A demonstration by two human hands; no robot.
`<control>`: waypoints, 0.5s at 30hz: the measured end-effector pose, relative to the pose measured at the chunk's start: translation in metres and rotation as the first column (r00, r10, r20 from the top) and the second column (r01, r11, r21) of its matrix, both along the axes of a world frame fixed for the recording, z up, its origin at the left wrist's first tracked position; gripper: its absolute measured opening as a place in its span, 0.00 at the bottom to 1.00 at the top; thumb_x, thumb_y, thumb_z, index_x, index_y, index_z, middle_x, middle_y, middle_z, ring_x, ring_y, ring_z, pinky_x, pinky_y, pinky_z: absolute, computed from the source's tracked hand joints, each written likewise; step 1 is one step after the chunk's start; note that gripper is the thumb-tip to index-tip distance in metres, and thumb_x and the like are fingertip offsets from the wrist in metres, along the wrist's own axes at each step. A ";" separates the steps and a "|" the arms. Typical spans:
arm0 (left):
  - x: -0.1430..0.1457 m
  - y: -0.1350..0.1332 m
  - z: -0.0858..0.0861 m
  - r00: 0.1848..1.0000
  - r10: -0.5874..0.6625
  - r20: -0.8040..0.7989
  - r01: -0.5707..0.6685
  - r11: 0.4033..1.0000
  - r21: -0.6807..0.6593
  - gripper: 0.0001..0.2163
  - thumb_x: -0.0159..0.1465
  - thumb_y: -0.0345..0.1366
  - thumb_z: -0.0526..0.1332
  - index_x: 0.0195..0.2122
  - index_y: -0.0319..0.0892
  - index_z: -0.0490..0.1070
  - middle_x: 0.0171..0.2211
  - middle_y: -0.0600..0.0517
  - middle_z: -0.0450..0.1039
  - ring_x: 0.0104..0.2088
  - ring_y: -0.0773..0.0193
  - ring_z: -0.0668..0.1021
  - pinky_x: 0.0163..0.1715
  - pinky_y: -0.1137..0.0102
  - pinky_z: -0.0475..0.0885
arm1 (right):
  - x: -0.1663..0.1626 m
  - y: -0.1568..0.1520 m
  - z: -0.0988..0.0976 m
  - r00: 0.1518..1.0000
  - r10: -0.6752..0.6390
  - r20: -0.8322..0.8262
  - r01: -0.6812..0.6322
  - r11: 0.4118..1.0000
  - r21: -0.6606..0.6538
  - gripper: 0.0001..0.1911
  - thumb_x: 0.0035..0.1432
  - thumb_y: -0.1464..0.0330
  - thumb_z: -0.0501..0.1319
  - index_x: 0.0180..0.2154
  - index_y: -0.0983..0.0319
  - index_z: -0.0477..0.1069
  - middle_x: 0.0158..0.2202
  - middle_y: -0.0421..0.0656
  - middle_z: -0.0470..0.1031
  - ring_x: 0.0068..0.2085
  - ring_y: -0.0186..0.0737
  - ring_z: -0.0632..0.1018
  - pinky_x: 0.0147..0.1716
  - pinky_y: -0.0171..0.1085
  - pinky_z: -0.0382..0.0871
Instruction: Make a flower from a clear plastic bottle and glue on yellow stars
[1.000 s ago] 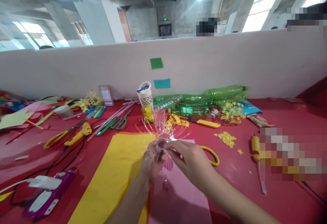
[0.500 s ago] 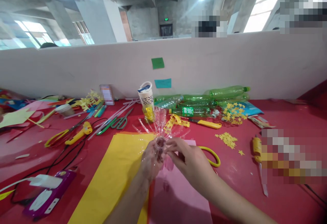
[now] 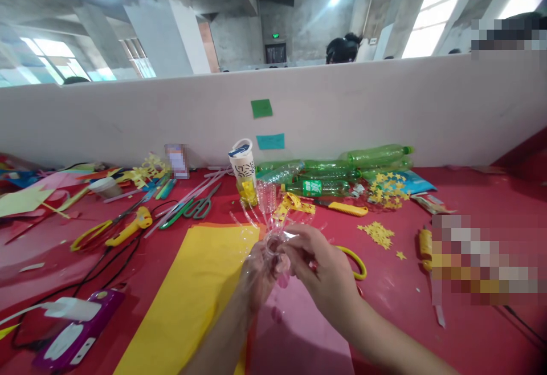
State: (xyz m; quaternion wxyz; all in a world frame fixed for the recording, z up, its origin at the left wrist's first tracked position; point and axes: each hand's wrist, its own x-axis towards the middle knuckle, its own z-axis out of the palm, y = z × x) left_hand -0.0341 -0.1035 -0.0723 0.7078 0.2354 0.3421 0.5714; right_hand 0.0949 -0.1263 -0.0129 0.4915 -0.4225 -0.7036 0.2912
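Note:
A clear plastic bottle top (image 3: 272,244), cut into long thin strips that fan outward, is held with its round mouth facing me. My left hand (image 3: 255,275) is closed around its neck from the left. The fingers of my right hand (image 3: 318,255) pinch a transparent strip at the right side of the mouth. Below them lie a pink sheet (image 3: 299,329) and a yellow sheet (image 3: 179,295). The yellow handle of a tool (image 3: 359,264) sticks out beyond my right hand, its other end hidden.
Green plastic bottles (image 3: 316,187) lie along the partition, beside a paper cup (image 3: 242,164). A yellow utility knife (image 3: 348,208) and yellow paper stars (image 3: 378,233) are to the right. At left are scissors (image 3: 203,204), a yellow glue gun (image 3: 132,227) and a purple power strip (image 3: 81,329).
Both hands and the bottle top have shifted slightly down and to the right. The strip at my right fingertips has turned and catches the light. The view has moved a little.

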 end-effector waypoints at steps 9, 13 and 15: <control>-0.005 0.002 -0.001 1.000 0.019 0.003 -0.019 0.999 -0.034 0.06 0.51 0.32 0.65 0.28 0.41 0.68 0.20 0.58 0.66 0.18 0.72 0.67 0.18 0.77 0.61 | 0.002 0.001 0.002 1.000 0.011 -0.014 -0.011 1.000 0.003 0.06 0.59 0.73 0.56 0.38 0.59 0.69 0.32 0.39 0.79 0.32 0.33 0.80 0.32 0.30 0.72; -0.006 0.003 -0.003 1.000 -0.013 0.007 0.013 0.999 -0.039 0.05 0.54 0.33 0.64 0.30 0.41 0.69 0.21 0.57 0.66 0.19 0.72 0.67 0.18 0.77 0.61 | 0.006 0.000 0.002 1.000 0.012 0.020 -0.013 1.000 0.006 0.08 0.60 0.73 0.54 0.34 0.59 0.71 0.27 0.39 0.78 0.28 0.33 0.79 0.29 0.31 0.71; -0.007 0.003 -0.004 0.999 -0.035 0.013 0.035 0.999 -0.039 0.04 0.56 0.34 0.63 0.30 0.41 0.70 0.21 0.57 0.66 0.20 0.72 0.67 0.19 0.77 0.62 | 0.007 0.000 0.003 0.999 0.016 0.041 -0.018 0.999 0.029 0.09 0.61 0.73 0.53 0.33 0.60 0.71 0.27 0.40 0.77 0.28 0.33 0.79 0.28 0.31 0.70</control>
